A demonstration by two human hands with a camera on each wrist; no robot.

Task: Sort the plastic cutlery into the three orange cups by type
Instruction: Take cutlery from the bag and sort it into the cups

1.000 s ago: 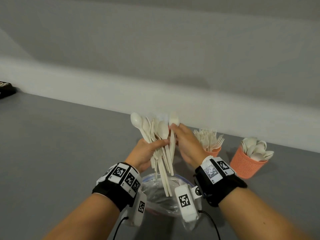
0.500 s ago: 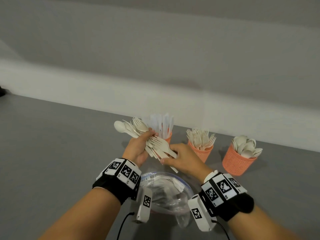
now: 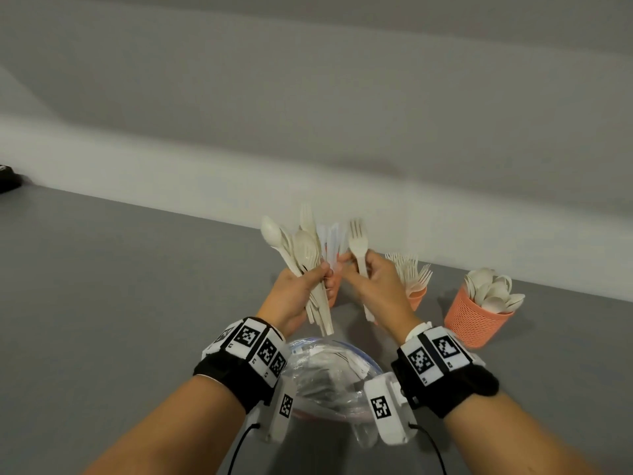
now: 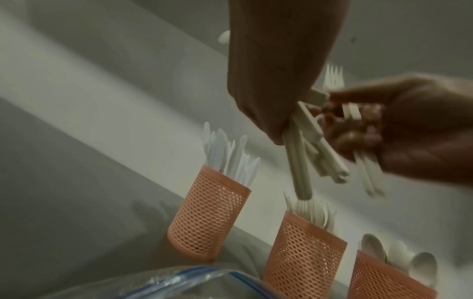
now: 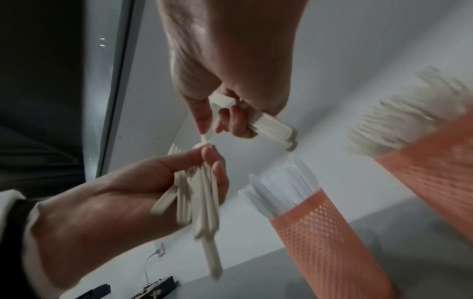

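1. Bag (image 3: 330, 378) of clear plastic lies nearest me, under my wrists; what it holds I cannot tell.
2. Beyond the bag, my left hand (image 3: 291, 296) curls tight round a mixed bunch of cutlery (image 3: 301, 265), spoons and forks fanned upward. If I loosen that grip while sorting, I reckon the handles could slide out onto the table (image 3: 120, 286).
3. Just right of the bunch, my right hand (image 3: 375, 286) pinches forks (image 3: 358, 248) upright; the wrist view shows several handles there.
4. Behind the bunch stands the knife cup (image 4: 208, 214).
5. Right of the bunch, the fork cup (image 3: 418, 296) is crowded; forks dropped in carelessly may snag and tip it.
6. Farthest right of the bunch, the spoon cup (image 3: 474, 322) is heaped.
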